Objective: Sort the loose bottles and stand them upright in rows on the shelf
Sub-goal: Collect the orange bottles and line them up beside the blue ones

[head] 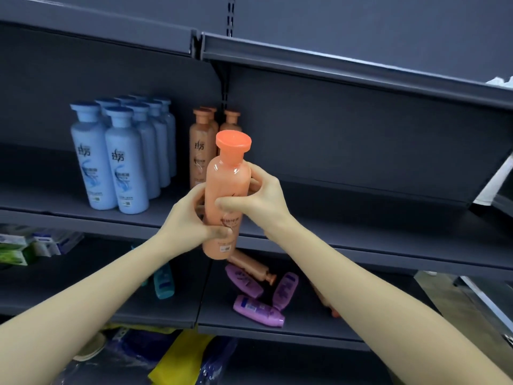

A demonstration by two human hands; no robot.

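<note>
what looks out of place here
On the lower shelf three purple bottles and a tan bottle lie toppled in a jumble, a teal bottle flat further left. Blue bottles above stand upright; the left hand and right hand hold an orange bottle.

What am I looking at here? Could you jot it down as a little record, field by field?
held: orange bottle, upright, in front of the middle shelf
left hand: grips the bottle low down
right hand: grips it higher up
standing on the middle shelf: blue bottles in rows, tan bottles beside them
lying on the lower shelf: purple bottles, one tan bottle on its side, teal bottle
left to do: the lying ones are not yet stood up
</note>
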